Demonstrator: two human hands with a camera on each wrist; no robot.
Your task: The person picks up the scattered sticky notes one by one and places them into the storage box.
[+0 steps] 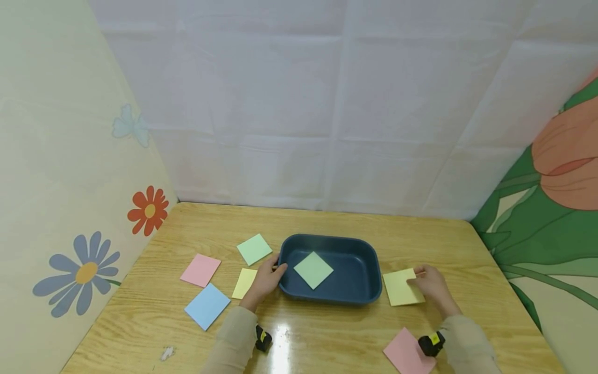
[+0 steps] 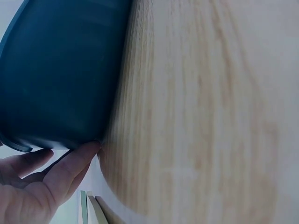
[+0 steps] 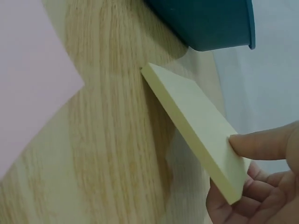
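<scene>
yellow pad [image 1: 399, 288]: right edge pinched in right grip [image 1: 432, 284], rest extending left
blue tray [image 1: 352, 270]: left end held by left grip [image 1: 267, 278]

White glare on the glossy tabletop [image 1: 331, 332]

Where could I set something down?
Bare table lies in front of the blue bin, between left sleeve and near pink pad, and behind the bin, toward the white backdrop. Crowded: left of the bin, a green pad, yellow pad, blue pad and far pink pad; right of it, the right hand pinching another yellow pad.
</scene>
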